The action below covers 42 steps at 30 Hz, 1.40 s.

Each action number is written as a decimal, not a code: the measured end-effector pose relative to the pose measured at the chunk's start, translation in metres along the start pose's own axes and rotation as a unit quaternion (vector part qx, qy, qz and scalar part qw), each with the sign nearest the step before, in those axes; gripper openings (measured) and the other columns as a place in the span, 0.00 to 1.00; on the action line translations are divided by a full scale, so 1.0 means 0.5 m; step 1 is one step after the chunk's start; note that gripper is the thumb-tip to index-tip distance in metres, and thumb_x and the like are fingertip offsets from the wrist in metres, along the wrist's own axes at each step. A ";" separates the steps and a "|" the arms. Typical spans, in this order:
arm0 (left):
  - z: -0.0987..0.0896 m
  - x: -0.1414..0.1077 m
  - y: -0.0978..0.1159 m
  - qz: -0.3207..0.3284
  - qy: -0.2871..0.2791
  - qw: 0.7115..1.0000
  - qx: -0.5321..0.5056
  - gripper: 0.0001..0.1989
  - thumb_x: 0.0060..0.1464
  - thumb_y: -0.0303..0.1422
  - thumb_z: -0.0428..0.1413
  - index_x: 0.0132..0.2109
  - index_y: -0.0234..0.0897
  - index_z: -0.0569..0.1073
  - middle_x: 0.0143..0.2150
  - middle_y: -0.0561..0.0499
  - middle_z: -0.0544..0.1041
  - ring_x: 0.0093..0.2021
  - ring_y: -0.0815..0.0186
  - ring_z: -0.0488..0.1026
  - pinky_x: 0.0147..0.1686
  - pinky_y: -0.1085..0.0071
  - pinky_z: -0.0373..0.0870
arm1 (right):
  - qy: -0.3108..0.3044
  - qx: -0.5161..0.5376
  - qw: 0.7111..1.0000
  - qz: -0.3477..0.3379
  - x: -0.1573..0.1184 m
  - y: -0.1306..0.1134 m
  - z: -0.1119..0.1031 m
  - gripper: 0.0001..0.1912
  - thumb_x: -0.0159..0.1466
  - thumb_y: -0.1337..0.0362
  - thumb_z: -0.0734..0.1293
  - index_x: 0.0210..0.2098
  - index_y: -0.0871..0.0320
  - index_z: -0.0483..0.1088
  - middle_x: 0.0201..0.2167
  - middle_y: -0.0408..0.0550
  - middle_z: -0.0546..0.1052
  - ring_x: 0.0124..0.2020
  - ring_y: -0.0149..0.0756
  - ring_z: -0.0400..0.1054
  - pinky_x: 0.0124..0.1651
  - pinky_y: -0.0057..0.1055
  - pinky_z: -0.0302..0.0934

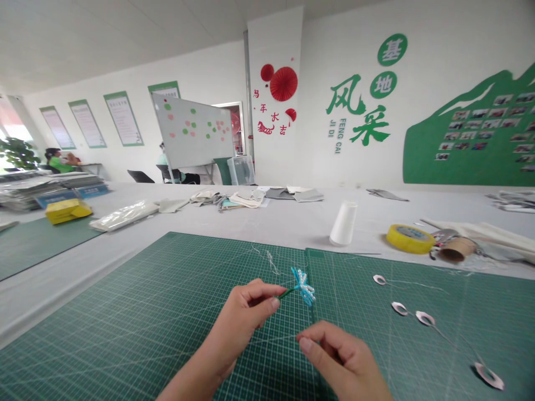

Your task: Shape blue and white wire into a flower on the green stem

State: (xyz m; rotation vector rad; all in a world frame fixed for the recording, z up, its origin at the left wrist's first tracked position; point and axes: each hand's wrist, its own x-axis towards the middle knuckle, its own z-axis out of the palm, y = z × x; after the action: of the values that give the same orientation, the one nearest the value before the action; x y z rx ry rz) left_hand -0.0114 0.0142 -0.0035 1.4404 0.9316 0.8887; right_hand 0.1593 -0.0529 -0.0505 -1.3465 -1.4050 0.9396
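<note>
Held just above a dark green gridded cutting mat (pixel 167 334), nearest of all: a thin green chenille stem (pixel 288 293), gripped between the thumb and curled fingers of the left hand (pixel 238 326). Already fixed at the stem's far tip: a tuft of blue and white looped strands (pixel 304 287). Closed toward the thumb, just right of the tuft and below it: the fingers of the right hand (pixel 343 362), with nothing visibly held, though a very fine thread could not be ruled out.

Scattered across the right of the mat, well apart from the stem and joined to it nowhere: four pink-and-white paper rings on fine wires (pixel 425 318). Placed beyond the mat's far edge: a white conical thread spool (pixel 343 224), a yellow roll of adhesive tape (pixel 407 238) and a brown cardboard tube (pixel 457 249). Spread farther along the long grey-topped table (pixel 292 220): folded beige and grey fabric pieces (pixel 251 197) and, far left, a yellow box (pixel 68 210). Seated beyond, at the far left of the room: a person in a green top (pixel 58 162).
</note>
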 end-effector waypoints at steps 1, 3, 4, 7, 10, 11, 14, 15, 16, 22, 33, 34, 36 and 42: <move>0.000 0.000 0.001 -0.002 0.000 1.000 0.003 0.09 0.52 0.31 0.57 0.40 0.40 0.79 0.28 0.57 0.60 0.22 0.74 0.53 0.22 0.74 0.48 | 0.009 -0.025 1.000 -0.008 -0.001 0.000 0.000 0.17 0.60 0.50 0.63 0.25 0.55 0.74 0.18 0.38 0.62 0.21 0.30 0.52 0.25 0.28 0.46; -0.001 0.000 0.002 -0.003 -0.004 1.000 0.006 0.08 0.52 0.31 0.57 0.40 0.39 0.79 0.27 0.58 0.60 0.22 0.74 0.53 0.23 0.73 0.50 | 0.022 -0.055 0.998 -0.019 -0.004 0.001 0.003 0.17 0.60 0.51 0.62 0.25 0.54 0.74 0.17 0.38 0.63 0.20 0.30 0.53 0.24 0.28 0.46; -0.002 0.000 0.002 -0.004 -0.008 1.000 0.008 0.08 0.52 0.31 0.57 0.39 0.39 0.79 0.27 0.58 0.60 0.22 0.74 0.53 0.23 0.73 0.50 | 0.025 -0.068 0.997 -0.027 -0.005 0.001 0.004 0.16 0.61 0.51 0.62 0.25 0.54 0.74 0.17 0.38 0.63 0.19 0.30 0.53 0.24 0.28 0.46; -0.005 0.002 -0.001 0.004 -0.010 0.999 0.033 0.09 0.52 0.30 0.57 0.40 0.40 0.79 0.27 0.57 0.60 0.22 0.73 0.54 0.24 0.73 0.51 | 0.034 -0.109 0.990 -0.077 -0.009 -0.002 0.007 0.13 0.62 0.55 0.62 0.26 0.53 0.74 0.16 0.39 0.67 0.18 0.31 0.58 0.23 0.27 0.50; -0.004 0.003 -0.004 0.039 -0.003 0.994 0.100 0.09 0.52 0.29 0.56 0.40 0.40 0.80 0.27 0.55 0.62 0.27 0.70 0.59 0.28 0.72 0.56 | 0.035 -0.144 0.973 -0.176 -0.015 -0.009 0.002 0.11 0.64 0.61 0.61 0.30 0.53 0.74 0.22 0.42 0.75 0.22 0.33 0.67 0.27 0.26 0.58; -0.003 0.002 -0.004 0.052 0.000 0.990 0.128 0.09 0.52 0.29 0.56 0.39 0.40 0.80 0.27 0.55 0.63 0.28 0.69 0.60 0.30 0.71 0.57 | 0.036 -0.165 0.963 -0.209 -0.016 -0.011 -0.001 0.10 0.64 0.63 0.61 0.32 0.54 0.74 0.24 0.43 0.76 0.23 0.33 0.68 0.28 0.26 0.59; 0.003 -0.001 -0.003 0.078 0.007 0.975 0.210 0.11 0.53 0.28 0.54 0.40 0.40 0.80 0.28 0.53 0.65 0.30 0.66 0.64 0.33 0.68 0.59 | 0.033 -0.261 0.923 -0.281 -0.020 -0.019 -0.013 0.10 0.65 0.68 0.60 0.34 0.57 0.74 0.22 0.45 0.75 0.21 0.33 0.69 0.26 0.27 0.58; 0.005 -0.003 -0.003 0.084 0.002 0.970 0.226 0.11 0.54 0.27 0.53 0.40 0.40 0.80 0.28 0.53 0.66 0.30 0.66 0.65 0.33 0.68 0.60 | 0.035 -0.287 0.911 -0.294 -0.021 -0.021 -0.017 0.11 0.65 0.68 0.60 0.34 0.58 0.74 0.21 0.46 0.74 0.21 0.33 0.68 0.25 0.28 0.58; 0.006 -0.004 -0.004 0.093 0.000 0.967 0.236 0.11 0.54 0.27 0.53 0.40 0.40 0.80 0.29 0.52 0.66 0.31 0.65 0.65 0.33 0.68 0.60 | 0.038 -0.303 0.903 -0.301 -0.022 -0.023 -0.020 0.11 0.65 0.68 0.60 0.34 0.59 0.74 0.20 0.46 0.73 0.20 0.34 0.68 0.25 0.28 0.58; 0.007 -0.006 -0.004 0.101 0.006 0.965 0.241 0.10 0.54 0.27 0.53 0.38 0.40 0.79 0.29 0.52 0.68 0.30 0.66 0.65 0.32 0.68 0.60 | 0.050 -0.313 0.896 -0.312 -0.021 -0.021 -0.024 0.11 0.65 0.68 0.60 0.34 0.58 0.74 0.19 0.45 0.73 0.19 0.33 0.67 0.23 0.28 0.58; -0.011 -0.003 -0.008 -0.088 -0.042 0.991 -0.093 0.08 0.49 0.33 0.60 0.38 0.37 0.76 0.17 0.61 0.60 0.19 0.74 0.50 0.22 0.74 0.44 | -0.007 -0.205 0.960 -0.190 -0.012 -0.013 -0.008 0.11 0.65 0.63 0.60 0.31 0.55 0.73 0.24 0.43 0.76 0.24 0.32 0.69 0.28 0.26 0.60; -0.012 -0.004 -0.010 -0.091 -0.044 0.989 -0.109 0.08 0.49 0.33 0.60 0.38 0.37 0.76 0.17 0.61 0.60 0.19 0.74 0.50 0.21 0.74 0.43 | -0.001 -0.201 0.966 -0.160 -0.010 -0.012 -0.010 0.12 0.65 0.61 0.59 0.30 0.54 0.72 0.21 0.41 0.73 0.22 0.32 0.67 0.27 0.26 0.58; -0.011 -0.005 -0.011 -0.097 -0.050 0.985 -0.135 0.08 0.49 0.33 0.60 0.39 0.37 0.76 0.17 0.61 0.60 0.19 0.75 0.50 0.21 0.73 0.42 | 0.011 -0.191 0.976 -0.104 -0.005 -0.010 -0.013 0.14 0.64 0.57 0.60 0.27 0.54 0.72 0.17 0.39 0.66 0.19 0.32 0.60 0.24 0.26 0.53; -0.005 -0.008 -0.008 -0.095 -0.059 0.981 -0.158 0.11 0.49 0.35 0.62 0.40 0.36 0.76 0.17 0.62 0.57 0.19 0.75 0.47 0.21 0.73 0.41 | 0.015 -0.108 0.994 -0.022 0.006 -0.010 -0.015 0.16 0.62 0.54 0.61 0.22 0.56 0.66 0.17 0.35 0.53 0.20 0.30 0.50 0.24 0.27 0.47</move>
State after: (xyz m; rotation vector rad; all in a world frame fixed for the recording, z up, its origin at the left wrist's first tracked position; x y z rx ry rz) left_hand -0.0155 0.0119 -0.0075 1.1004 0.7842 0.7626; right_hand 0.1655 -0.0512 -0.0434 -1.4756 -1.5406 0.7510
